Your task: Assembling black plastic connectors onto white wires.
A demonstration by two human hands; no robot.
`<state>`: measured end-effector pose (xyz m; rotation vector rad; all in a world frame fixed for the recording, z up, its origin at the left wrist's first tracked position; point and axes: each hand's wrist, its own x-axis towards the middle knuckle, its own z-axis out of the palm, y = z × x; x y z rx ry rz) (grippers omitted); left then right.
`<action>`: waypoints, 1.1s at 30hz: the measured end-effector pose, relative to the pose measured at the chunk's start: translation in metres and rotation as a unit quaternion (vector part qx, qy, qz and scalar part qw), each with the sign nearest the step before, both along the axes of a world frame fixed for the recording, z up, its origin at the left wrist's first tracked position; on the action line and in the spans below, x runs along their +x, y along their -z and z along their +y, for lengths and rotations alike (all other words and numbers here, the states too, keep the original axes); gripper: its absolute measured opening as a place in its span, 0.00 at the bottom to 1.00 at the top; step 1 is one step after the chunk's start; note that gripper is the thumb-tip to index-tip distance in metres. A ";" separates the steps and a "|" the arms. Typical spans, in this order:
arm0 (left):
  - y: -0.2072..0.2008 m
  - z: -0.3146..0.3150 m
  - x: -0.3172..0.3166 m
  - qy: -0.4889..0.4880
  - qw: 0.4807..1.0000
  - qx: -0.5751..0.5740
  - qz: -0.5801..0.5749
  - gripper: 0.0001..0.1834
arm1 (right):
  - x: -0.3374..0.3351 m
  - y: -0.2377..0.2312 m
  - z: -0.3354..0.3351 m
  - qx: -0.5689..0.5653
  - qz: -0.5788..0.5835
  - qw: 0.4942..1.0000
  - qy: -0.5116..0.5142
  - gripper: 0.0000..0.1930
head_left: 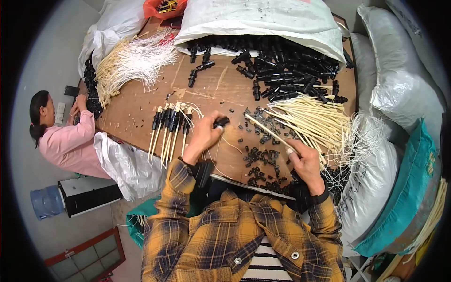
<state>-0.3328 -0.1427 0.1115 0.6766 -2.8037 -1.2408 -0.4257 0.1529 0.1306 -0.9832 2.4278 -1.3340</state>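
Seen from above, the left hand [205,134] grips a black fitting [221,121] over the bench [221,84]. The right hand [304,162] pinches a cream stick [268,130] aimed at it. Finished pieces [170,126] lie grouped left, small black caps [258,157] between the hands, within reach.

On the wooden table [221,84], the left hand [205,134] grips a black connector [221,122] while the right hand [304,162] pinches a cream stick [265,128].
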 end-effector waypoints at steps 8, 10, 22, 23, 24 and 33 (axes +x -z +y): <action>-0.002 0.019 0.002 0.127 0.976 -0.040 0.172 0.20 | 0.010 0.004 0.001 0.010 0.049 0.995 -0.087 0.13; -0.004 0.017 0.002 0.171 0.973 -0.069 0.140 0.21 | 0.013 0.000 0.000 0.023 0.090 0.991 -0.095 0.11; 0.003 0.045 0.026 0.084 0.985 -0.138 0.057 0.09 | 0.000 0.002 -0.017 -0.233 -0.119 0.965 0.015 0.05; 0.003 0.029 0.027 0.032 0.994 -0.105 0.014 0.06 | -0.012 -0.001 0.011 -0.392 -0.399 0.829 -0.029 0.06; -0.001 0.023 0.023 -0.011 0.997 -0.072 -0.030 0.05 | -0.018 -0.004 0.020 -0.477 -0.408 0.763 -0.153 0.05; 0.005 0.089 0.013 -0.013 0.950 0.301 0.077 0.07 | 0.042 0.006 -0.030 -0.020 -0.014 0.999 -0.030 0.12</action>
